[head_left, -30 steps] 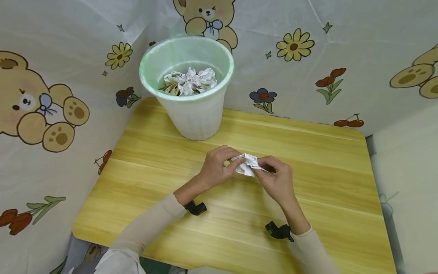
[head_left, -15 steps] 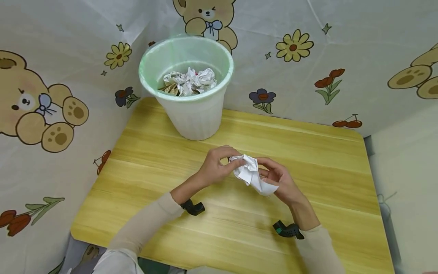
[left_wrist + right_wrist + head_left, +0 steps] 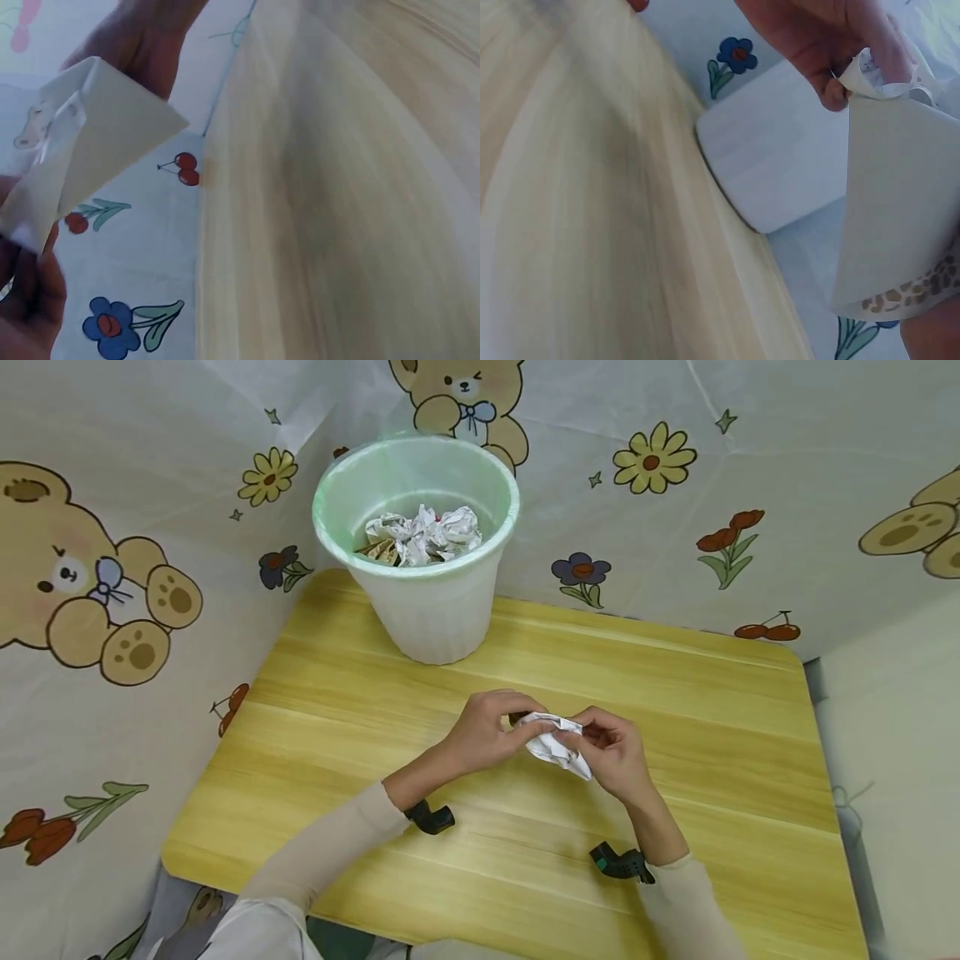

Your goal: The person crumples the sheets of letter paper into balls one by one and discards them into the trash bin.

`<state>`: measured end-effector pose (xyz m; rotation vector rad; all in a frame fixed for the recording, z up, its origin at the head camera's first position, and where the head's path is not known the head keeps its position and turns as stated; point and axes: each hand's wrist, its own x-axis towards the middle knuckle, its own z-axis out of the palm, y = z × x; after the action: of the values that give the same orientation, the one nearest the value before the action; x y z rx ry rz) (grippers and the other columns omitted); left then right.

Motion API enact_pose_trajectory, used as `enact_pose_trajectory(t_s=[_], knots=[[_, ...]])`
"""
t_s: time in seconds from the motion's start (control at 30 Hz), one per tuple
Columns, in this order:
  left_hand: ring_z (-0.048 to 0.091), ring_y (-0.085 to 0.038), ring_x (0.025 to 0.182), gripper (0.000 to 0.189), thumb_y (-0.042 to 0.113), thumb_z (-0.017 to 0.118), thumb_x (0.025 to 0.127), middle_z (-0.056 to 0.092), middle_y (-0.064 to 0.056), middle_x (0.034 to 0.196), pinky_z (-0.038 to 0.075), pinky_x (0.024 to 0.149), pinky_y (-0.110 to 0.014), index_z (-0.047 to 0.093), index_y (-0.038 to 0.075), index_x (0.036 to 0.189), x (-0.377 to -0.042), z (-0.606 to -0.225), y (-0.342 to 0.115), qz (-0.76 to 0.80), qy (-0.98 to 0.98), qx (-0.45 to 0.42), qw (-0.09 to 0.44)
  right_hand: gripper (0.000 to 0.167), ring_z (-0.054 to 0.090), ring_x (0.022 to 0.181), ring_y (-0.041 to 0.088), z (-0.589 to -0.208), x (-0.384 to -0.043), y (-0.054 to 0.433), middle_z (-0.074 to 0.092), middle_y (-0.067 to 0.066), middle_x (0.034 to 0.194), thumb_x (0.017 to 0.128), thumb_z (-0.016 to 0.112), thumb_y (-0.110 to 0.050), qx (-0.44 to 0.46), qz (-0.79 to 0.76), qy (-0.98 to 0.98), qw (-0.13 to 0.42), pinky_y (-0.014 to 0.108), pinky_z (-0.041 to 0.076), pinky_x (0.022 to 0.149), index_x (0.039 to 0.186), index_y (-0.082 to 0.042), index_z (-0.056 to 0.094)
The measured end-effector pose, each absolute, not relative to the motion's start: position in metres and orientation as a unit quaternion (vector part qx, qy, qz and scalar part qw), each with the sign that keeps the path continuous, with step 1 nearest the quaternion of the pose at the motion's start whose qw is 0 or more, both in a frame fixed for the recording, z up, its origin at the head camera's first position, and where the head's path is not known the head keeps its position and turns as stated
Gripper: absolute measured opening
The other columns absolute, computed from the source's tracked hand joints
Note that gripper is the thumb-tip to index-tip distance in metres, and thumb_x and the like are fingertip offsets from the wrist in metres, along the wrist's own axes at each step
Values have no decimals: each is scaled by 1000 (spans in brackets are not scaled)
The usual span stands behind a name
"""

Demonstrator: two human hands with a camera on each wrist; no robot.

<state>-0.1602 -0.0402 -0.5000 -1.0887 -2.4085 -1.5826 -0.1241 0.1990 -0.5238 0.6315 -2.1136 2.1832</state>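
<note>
In the head view, a crumpled white paper [image 3: 558, 750] is held above the table between both hands. My left hand [image 3: 487, 732] pinches its left part, thumb in front and fingers behind. At the other end, my right hand [image 3: 615, 758] grips the paper with its thumb pressed on the near face. The left wrist view shows the paper [image 3: 112, 135] as a folded sheet with a pointed corner. Brown spots mark the lower edge of the paper [image 3: 900, 195] in the right wrist view, and its top is rolled under a thumb. Fingers behind the paper are partly hidden.
A pale green and white bin [image 3: 442, 618] stands at the table's back left. Inside it lie crumpled white papers [image 3: 431, 535] and something brownish. The wooden table [image 3: 720, 760] is bordered by curtains [image 3: 787, 485] printed with bears and flowers.
The right hand first opened around the paper, whose loose end hung down, then closed on it again with the thumb in front. The paper now looks more folded and has shifted slightly right.
</note>
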Motion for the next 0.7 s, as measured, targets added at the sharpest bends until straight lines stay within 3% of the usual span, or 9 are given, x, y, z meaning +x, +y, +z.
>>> enact_pose_trajectory(t_s=[0.1,0.2,0.3,0.4,0.47,0.57,0.7], knots=[[71,-7,92,23,15,62,110,82,-12,112,62,82,-30,80,3,119,-164,-496,-49,-591,-724,-350,-64,10,75,71,4,-522,-127,205,80,-8,90,91,67,23,197,713,-673,28,17,59,59,95,14,70],[74,-13,102,26,5,57,110,79,-20,121,64,89,-34,75,-8,122,-170,-494,-56,-671,-636,-343,-165,15,76,72,4,-516,-127,208,81,-7,90,88,69,24,193,720,-666,28,18,60,59,94,11,72],[75,-15,103,27,9,69,105,80,-13,119,64,89,-32,72,-14,120,-174,-495,-58,-713,-571,-328,-243,16,76,71,5,-510,-127,208,81,-8,90,87,69,24,204,721,-662,15,18,60,59,91,9,73],[73,-14,99,44,22,85,95,79,1,115,62,87,-27,71,-12,120,-173,-500,-55,-725,-544,-301,-296,19,76,70,5,-506,-127,206,81,-6,91,87,68,25,232,729,-644,3,19,59,57,90,8,73],[71,-14,100,55,30,91,89,77,3,115,61,89,-27,69,-10,121,-170,-504,-51,-730,-537,-285,-313,22,76,71,5,-503,-126,203,81,-5,94,87,66,26,257,731,-632,-3,19,59,58,92,6,74],[70,-14,103,64,39,94,84,75,3,115,61,95,-29,70,-5,122,-165,-507,-47,-724,-555,-282,-297,28,76,75,6,-501,-126,198,81,-3,98,88,63,28,287,739,-609,-1,19,60,60,97,4,75],[72,-13,99,39,27,88,92,74,-4,108,64,95,-42,72,1,117,-161,-506,-39,-699,-614,-299,-215,23,75,74,7,-499,-127,193,76,0,93,90,64,25,269,737,-619,37,19,61,61,95,5,73]])
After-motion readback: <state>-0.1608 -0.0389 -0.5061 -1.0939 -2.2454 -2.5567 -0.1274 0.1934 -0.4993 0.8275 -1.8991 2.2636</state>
